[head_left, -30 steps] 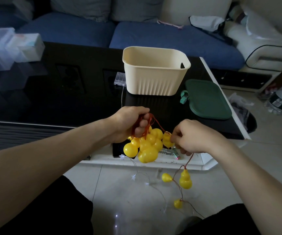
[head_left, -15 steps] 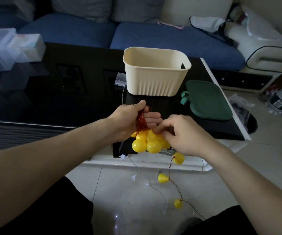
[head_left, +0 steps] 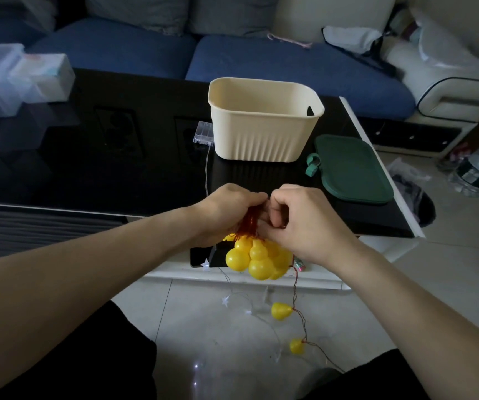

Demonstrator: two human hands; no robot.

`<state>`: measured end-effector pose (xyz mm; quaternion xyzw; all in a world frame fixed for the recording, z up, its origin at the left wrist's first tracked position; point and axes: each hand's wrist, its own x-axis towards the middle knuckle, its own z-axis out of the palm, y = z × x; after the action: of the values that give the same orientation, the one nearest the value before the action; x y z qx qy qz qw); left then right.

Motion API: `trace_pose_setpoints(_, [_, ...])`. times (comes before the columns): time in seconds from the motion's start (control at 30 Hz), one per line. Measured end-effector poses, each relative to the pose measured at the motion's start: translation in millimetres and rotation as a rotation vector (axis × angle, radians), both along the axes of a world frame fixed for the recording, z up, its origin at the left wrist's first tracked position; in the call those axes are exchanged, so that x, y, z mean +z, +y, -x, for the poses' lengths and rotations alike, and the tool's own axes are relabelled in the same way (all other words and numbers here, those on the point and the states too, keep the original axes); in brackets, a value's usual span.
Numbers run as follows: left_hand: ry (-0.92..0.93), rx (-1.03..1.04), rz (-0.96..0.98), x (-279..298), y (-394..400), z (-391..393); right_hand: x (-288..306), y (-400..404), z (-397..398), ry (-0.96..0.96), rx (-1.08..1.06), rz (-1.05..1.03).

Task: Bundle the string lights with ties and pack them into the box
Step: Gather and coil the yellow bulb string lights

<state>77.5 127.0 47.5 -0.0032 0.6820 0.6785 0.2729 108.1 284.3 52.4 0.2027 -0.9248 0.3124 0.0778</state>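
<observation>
Both hands' grip (head_left: 264,212) on string lights (head_left: 257,255); box (head_left: 264,140) open-topped.

Dim indoor light, brighter toward the right where the pale tiled floor (head_left: 448,255) catches daylight; the glossy black glass tabletop (head_left: 88,168) mirrors faint reflections. The translucent plastic containers (head_left: 16,76) at far left look soft and smeared, and corners darken with wide-angle bending

Glossy yellow plastic bulbs (head_left: 257,258), matt ribbed cream plastic box (head_left: 264,122), glossy black table (head_left: 88,157), clear plastic battery case (head_left: 203,133).
</observation>
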Motion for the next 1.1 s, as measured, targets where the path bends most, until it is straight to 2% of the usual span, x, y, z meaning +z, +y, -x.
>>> trace_pose_setpoints(0.1, [0.067, -0.062, 0.091, 1.1, 0.6, -2.9, 1.7, -2.6, 1.2, -0.036, -0.004, -0.054])
trace_pose_setpoints(0.2, [0.054, -0.149, 0.146, 4.4, 1.6, -6.9, 7.0, -2.0, 0.0, -0.114, 0.0, -0.071])
trace_pose_setpoints(0.33, [0.098, -0.275, 0.238, 5.9, -2.0, -7.8, 12.0, 7.3, 3.9, -0.285, 0.021, -0.044])
trace_pose_setpoints(0.43, [0.086, -0.294, 0.249, 6.2, -6.1, -4.9, 8.7, 24.8, 12.6, -0.477, 0.069, -0.044])
trace_pose_setpoints(0.53, [0.048, -0.309, 0.244, 8.9, -9.8, -0.7, 5.7, 42.4, 16.4, -0.656, 0.144, 0.073])
trace_pose_setpoints(0.6, [0.039, -0.386, 0.25, 9.8, -11.6, 0.1, 3.6, 48.3, 18.3, -0.645, 0.169, 0.151])
trace_pose_setpoints(0.7, [0.022, -0.497, 0.238, 8.6, -13.5, -1.7, -1.6, 45.8, 20.8, -0.527, 0.139, 0.213])
trace_pose_setpoints(0.8, [-0.037, -0.529, 0.182, 7.4, -12.2, -3.8, -6.5, 37.8, 20.3, -0.462, 0.117, 0.254])
trace_pose_setpoints(0.93, [-0.114, -0.435, 0.102, 5.3, -10.7, -3.3, -12.7, 32.8, 22.2, -0.423, 0.094, 0.201])
trace_pose_setpoints(1.1, [-0.149, -0.228, 0.044, 4.2, -10.2, 1.9, -11.3, 39.9, 22.9, -0.558, 0.065, 0.164])
